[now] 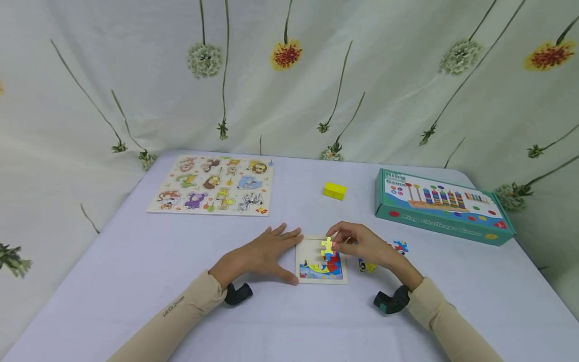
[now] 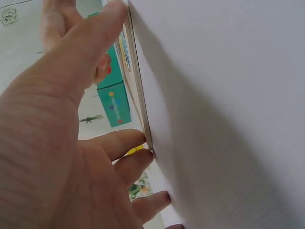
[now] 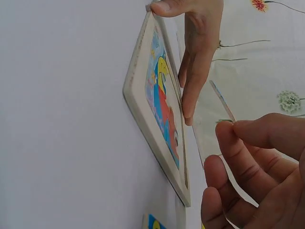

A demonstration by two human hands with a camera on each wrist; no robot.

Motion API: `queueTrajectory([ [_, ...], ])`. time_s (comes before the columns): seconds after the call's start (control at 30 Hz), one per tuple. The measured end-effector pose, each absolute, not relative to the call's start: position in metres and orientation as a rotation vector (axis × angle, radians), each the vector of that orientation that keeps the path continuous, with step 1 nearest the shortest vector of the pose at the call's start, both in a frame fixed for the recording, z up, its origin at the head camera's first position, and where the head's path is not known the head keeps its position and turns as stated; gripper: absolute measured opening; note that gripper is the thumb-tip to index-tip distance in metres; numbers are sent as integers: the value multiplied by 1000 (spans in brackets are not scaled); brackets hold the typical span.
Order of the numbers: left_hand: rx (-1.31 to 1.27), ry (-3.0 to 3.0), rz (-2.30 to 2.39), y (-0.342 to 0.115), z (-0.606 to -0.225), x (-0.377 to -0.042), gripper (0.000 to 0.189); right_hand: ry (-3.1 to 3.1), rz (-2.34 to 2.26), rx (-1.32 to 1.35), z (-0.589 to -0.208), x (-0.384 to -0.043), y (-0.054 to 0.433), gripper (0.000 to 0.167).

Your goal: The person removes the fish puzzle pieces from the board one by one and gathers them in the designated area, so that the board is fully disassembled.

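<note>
A small wooden jigsaw tray [image 1: 322, 282] lies on the table, its lower part filled with a colourful picture and its upper part bare wood. My left hand [image 1: 266, 252] is spread flat along the tray's left side, thumb and fingertips at its edge, as the left wrist view also shows. Thumb and index finger of my right hand [image 1: 364, 242] pinch a jigsaw piece [image 1: 327, 249], yellow and blue, above the tray. In the right wrist view that piece [image 3: 222, 99] appears nearly edge-on, raised off the board. Loose jigsaw pieces [image 1: 368, 266] lie right of the tray, partly hidden by my right hand.
Behind my left hand lies an animal puzzle board [image 1: 209, 184]. A yellow block [image 1: 334, 191] sits beyond the tray. The green Ring Challenge Game box [image 1: 445, 207] stands at the back right. A flower-patterned curtain [image 1: 289, 100] hangs behind the white-covered table [image 1: 289, 327].
</note>
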State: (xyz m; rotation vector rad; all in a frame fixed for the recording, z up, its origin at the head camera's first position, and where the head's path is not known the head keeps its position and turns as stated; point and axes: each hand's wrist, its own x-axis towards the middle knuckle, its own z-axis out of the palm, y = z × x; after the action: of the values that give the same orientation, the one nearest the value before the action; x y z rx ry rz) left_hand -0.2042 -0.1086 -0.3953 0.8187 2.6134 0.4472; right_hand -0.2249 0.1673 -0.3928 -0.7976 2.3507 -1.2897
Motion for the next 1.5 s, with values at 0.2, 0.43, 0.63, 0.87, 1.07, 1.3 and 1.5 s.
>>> queueTrajectory([
  [0.2,837,2621,446,-109,-397,-204,103,2316,-1277,-762,-391,-221,182,27],
  [0.43,844,2619,450,-109,-397,-205,103,2307,-1290,-761,-392,-214,201,27],
  [0.63,839,2616,452,-109,-398,-205,102,2283,-1317,-690,-391,-209,214,28],
  [0.87,846,2616,444,-109,-396,-205,101,2269,-1303,-606,-389,-203,227,30],
  [1.07,844,2612,446,-108,-395,-205,101,2288,-1291,-596,-391,-199,239,30],
  [1.3,843,2608,446,-108,-395,-205,100,2313,-1281,-591,-391,-196,250,30],
  [1.5,834,2608,455,-108,-393,-204,101,2326,-1270,-585,-391,-195,260,31],
])
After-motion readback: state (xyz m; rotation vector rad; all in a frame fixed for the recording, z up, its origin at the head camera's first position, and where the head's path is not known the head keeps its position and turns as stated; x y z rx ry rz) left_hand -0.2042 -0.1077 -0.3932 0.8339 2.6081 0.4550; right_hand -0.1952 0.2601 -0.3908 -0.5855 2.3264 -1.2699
